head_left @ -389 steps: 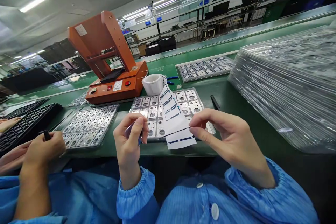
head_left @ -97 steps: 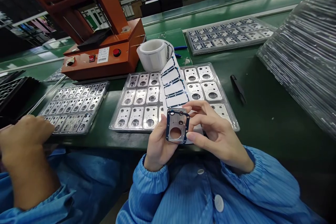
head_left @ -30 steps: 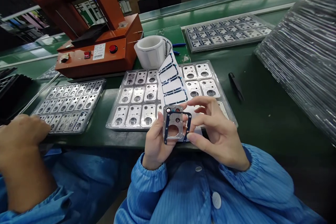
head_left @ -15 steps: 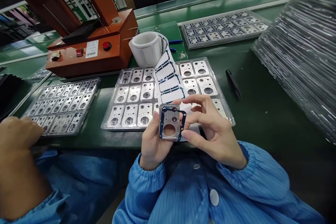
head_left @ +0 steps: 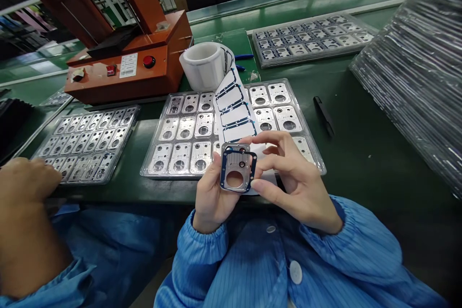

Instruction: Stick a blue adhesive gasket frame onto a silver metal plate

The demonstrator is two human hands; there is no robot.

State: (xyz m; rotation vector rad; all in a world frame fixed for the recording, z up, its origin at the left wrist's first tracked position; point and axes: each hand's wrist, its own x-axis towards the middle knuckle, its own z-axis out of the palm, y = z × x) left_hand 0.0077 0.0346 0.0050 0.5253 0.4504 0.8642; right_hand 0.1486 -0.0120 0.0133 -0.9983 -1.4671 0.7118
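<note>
While the left hand (head_left: 211,197) grips the metal plate (head_left: 236,169) from its left edge, the plate stands upright, long axis vertical, big hole near. The right hand (head_left: 292,183) pinches the dark gasket (head_left: 253,169) on its right edge, other fingers half open.

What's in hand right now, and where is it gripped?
A small metal plate, pinched by its side edges: left hand on its left edge, right hand on its right.

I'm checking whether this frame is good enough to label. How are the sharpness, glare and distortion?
Head view: the plate held in the left hand and right hand is sharp; glare streaks the stack of clear trays; wide-angle distortion bends the bench edges; the co-worker's hand at the lower left looks soft.
</note>
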